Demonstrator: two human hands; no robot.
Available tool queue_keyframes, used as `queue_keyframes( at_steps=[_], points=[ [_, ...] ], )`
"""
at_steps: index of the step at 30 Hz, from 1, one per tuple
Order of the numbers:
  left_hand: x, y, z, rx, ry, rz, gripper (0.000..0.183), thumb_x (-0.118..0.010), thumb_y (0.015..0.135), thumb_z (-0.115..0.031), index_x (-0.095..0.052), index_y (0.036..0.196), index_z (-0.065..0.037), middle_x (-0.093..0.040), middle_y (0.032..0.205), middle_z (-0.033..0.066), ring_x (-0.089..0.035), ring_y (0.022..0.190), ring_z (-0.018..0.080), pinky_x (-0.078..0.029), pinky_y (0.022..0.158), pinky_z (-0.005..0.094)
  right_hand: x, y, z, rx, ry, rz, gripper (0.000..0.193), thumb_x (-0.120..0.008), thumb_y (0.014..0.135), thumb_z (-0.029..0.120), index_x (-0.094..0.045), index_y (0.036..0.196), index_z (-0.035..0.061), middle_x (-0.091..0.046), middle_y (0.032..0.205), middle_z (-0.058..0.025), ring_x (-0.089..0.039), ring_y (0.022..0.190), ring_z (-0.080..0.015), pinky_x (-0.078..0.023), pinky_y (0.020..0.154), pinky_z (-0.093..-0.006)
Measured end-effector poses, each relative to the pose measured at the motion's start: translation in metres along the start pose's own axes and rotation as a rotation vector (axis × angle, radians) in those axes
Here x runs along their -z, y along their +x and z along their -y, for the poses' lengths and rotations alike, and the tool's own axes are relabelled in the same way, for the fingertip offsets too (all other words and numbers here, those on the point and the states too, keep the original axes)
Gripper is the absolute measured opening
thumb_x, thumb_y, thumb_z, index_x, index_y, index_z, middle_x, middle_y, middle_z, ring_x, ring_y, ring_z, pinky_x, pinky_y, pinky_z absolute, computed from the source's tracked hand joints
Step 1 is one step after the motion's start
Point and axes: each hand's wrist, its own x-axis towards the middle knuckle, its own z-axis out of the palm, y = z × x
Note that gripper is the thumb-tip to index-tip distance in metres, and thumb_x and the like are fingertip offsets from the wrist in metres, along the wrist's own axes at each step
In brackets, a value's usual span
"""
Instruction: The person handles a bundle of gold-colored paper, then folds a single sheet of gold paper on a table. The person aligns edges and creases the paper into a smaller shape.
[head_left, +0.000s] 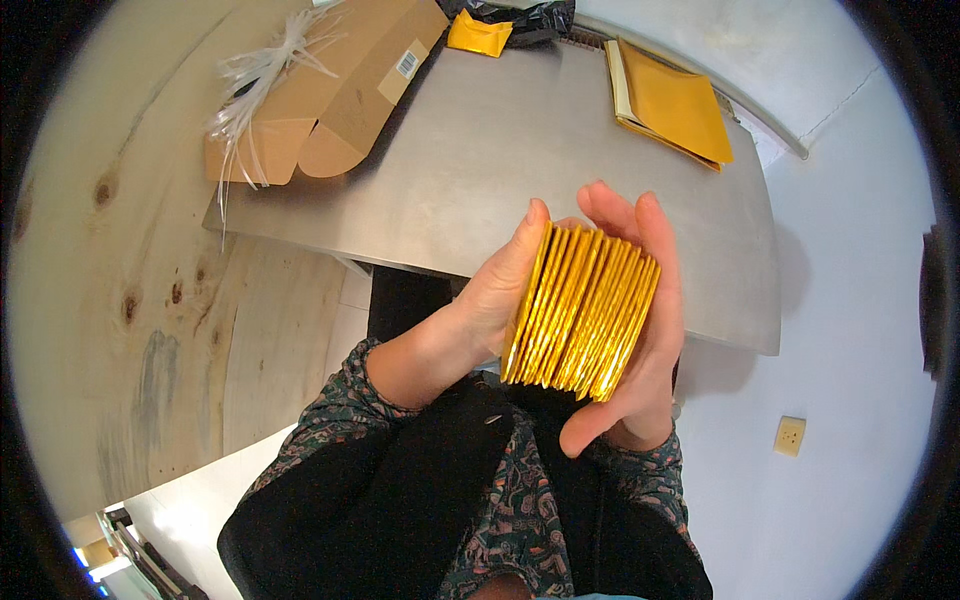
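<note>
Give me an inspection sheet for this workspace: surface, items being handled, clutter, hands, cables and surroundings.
Surface: smooth gray metal-look table; knotty wooden surface at left.
Handled items: stack of shiny gold foil packets, held on edge, side by side, between both hands.
Clutter: brown cardboard box with white plastic strips draped over it; yellow packet by black plastic at the far edge; flat yellow envelopes or folders at far right.
Hands: left hand on the stack's left side, right hand on its right.
Cables: nothing seen.
Surroundings: white wall with a beige outlet at right.
</note>
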Motion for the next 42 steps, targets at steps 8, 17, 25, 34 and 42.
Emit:
queue_keyframes(
  at_steps=[8,17,25,34,42],
  points=[
    [0.007,0.004,0.018,-0.024,0.036,0.279,0.071,-0.043,0.105,-0.062,-0.047,0.143,-0.002,-0.062,0.131,0.0132,-0.062,0.125,0.0225,-0.054,0.105,0.0396,-0.009,0.001,-0.006,0.089,-0.362,-0.170,0.047,-0.059,0.103,0.022,-0.045,0.144,0.0046,-0.066,0.127,-0.0243,-0.063,0.123,-0.0366,-0.036,0.120,-0.0593],
    [-0.010,-0.004,0.025,0.009,0.054,0.319,0.070,-0.044,0.107,-0.059,-0.042,0.147,-0.002,-0.058,0.136,0.0142,-0.059,0.129,0.0229,-0.051,0.111,0.0400,-0.004,-0.004,-0.005,0.162,-0.457,-0.235,0.015,-0.055,0.104,0.019,-0.053,0.111,0.0058,-0.074,0.101,-0.0232,-0.069,0.109,-0.0372,-0.036,0.117,-0.0634],
    [-0.033,-0.029,0.008,0.054,0.246,0.115,0.061,-0.046,0.110,-0.051,-0.040,0.148,-0.003,-0.057,0.136,0.0107,-0.058,0.130,0.0209,-0.050,0.111,0.0381,0.004,-0.004,-0.010,0.181,-0.361,-0.146,0.024,-0.051,0.103,0.018,-0.063,0.117,0.0023,-0.076,0.108,-0.0206,-0.068,0.115,-0.0360,-0.039,0.116,-0.0573],
    [-0.014,-0.011,0.015,-0.045,0.139,0.333,0.063,-0.045,0.109,-0.055,-0.048,0.138,0.000,-0.062,0.130,0.0131,-0.063,0.122,0.0208,-0.055,0.104,0.0363,-0.002,-0.005,-0.014,0.060,-0.363,-0.309,0.017,-0.055,0.104,0.019,-0.063,0.105,0.0042,-0.072,0.096,-0.0168,-0.070,0.103,-0.0309,-0.042,0.115,-0.0610],
    [-0.007,-0.013,0.027,-0.054,0.156,0.265,0.067,-0.046,0.107,-0.058,-0.049,0.138,0.001,-0.063,0.129,0.0117,-0.064,0.119,0.0193,-0.054,0.103,0.0357,0.000,0.000,-0.011,0.259,-0.603,-0.267,0.015,-0.069,0.095,0.014,-0.057,0.097,0.0047,-0.067,0.095,-0.0149,-0.069,0.092,-0.0277,-0.051,0.104,-0.0580]
  ],
)
